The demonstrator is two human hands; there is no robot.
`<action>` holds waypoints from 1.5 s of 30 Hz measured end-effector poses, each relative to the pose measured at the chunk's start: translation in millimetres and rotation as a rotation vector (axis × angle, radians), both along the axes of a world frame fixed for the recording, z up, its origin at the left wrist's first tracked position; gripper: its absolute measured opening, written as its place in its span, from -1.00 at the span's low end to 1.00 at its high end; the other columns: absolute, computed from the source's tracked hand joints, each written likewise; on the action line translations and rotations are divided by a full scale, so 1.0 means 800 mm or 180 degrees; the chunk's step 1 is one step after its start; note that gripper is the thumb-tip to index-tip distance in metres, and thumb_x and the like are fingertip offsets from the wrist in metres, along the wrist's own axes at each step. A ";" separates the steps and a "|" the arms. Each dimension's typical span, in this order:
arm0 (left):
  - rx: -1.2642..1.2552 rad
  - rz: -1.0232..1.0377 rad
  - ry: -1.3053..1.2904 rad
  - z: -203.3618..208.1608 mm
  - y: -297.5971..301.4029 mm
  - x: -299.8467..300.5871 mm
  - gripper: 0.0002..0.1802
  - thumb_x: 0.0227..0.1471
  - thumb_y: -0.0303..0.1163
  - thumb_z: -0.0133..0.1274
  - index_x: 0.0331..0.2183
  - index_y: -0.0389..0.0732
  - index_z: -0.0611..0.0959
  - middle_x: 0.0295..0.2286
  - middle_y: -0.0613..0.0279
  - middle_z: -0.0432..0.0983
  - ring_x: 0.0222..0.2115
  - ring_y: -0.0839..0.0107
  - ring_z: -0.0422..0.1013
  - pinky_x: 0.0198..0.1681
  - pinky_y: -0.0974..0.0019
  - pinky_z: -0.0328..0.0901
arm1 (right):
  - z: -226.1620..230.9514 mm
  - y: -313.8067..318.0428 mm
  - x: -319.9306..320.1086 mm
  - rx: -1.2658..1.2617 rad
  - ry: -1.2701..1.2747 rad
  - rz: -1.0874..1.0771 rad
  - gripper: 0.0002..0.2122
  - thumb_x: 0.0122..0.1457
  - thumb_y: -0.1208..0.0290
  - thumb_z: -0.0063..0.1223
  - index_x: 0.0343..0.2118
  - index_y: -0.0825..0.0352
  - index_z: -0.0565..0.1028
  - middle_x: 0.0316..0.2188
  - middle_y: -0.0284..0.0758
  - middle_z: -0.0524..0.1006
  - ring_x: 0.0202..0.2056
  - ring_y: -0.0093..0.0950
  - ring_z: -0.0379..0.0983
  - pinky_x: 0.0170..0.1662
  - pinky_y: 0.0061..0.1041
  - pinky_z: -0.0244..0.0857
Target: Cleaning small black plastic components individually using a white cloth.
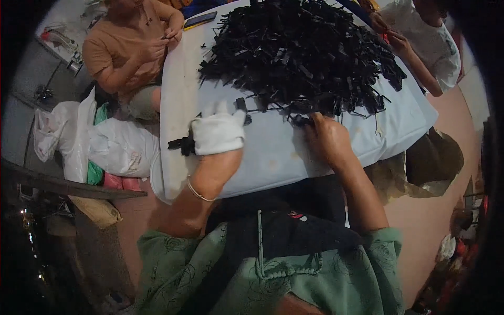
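Note:
A large pile of thin black plastic pieces [304, 47] covers the far part of the table. My right hand [332, 139], bare, is at the pile's near edge, its thumb and fingers closed on a small black plastic piece [300, 121]. My left hand [218, 131], in a white glove, is over the table's left side. Its fingers are blurred, so their grip does not show. Just right of the glove are a black piece [240, 103] and another dark bit. A small bunch of black pieces [181, 145] lies left of the glove, partly covered by it.
The table has a pale cover [273, 168]. A phone [200, 20] lies at its far left, a small wrench [378, 128] at right. People sit at the far left [123, 47] and far right [428, 47]. White bags [118, 144] stand at left, a brown sack [430, 163] at right.

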State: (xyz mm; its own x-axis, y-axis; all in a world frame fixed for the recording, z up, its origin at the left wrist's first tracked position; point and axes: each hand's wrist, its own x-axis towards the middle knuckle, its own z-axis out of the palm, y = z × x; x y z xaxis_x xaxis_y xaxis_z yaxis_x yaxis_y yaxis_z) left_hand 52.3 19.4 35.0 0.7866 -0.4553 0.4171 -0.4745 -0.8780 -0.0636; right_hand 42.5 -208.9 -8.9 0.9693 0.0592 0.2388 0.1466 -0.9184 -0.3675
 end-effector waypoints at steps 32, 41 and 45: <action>-0.4138 -0.1469 0.3564 -0.033 -0.050 -0.042 -0.72 -0.03 -0.53 -0.06 -0.19 -0.28 0.42 -0.49 0.35 0.41 -0.59 0.66 0.28 -0.54 0.57 0.22 | -0.010 0.038 -0.049 0.3527 -0.0085 0.0591 -0.86 -0.03 0.54 0.10 -0.47 0.35 0.35 -0.62 -0.49 0.25 -0.58 -0.74 0.10 -0.55 -0.74 0.02; -0.3699 -0.1102 0.3386 -0.029 -0.049 -0.043 -0.65 -0.05 -0.59 -0.05 -0.14 -0.30 0.39 -0.34 0.34 0.40 -0.42 0.67 0.31 -0.43 0.61 0.26 | 0.018 0.029 -0.066 0.2354 0.0614 0.0979 -0.82 0.15 0.41 -0.13 -0.55 0.37 0.30 -0.66 -0.48 0.21 -0.57 -0.68 0.09 -0.52 -0.66 0.06; -0.4461 -0.1304 0.3796 -0.034 -0.049 -0.043 -0.65 -0.06 -0.59 -0.02 -0.14 -0.30 0.40 -0.33 0.34 0.41 -0.40 0.67 0.32 -0.44 0.60 0.27 | 0.019 0.031 -0.065 0.3064 0.0518 0.0629 -0.80 0.11 0.40 -0.06 -0.58 0.37 0.30 -0.69 -0.49 0.22 -0.59 -0.70 0.09 -0.54 -0.65 0.05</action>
State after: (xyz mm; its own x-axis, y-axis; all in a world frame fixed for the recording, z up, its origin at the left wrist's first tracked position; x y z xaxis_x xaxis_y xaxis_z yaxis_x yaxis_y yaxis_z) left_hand 18.2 -19.7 7.5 0.8512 -0.5248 -0.0062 0.1109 0.1684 0.9795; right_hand -9.5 -183.7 6.1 0.9881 0.0740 0.1349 0.1464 -0.1828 -0.9722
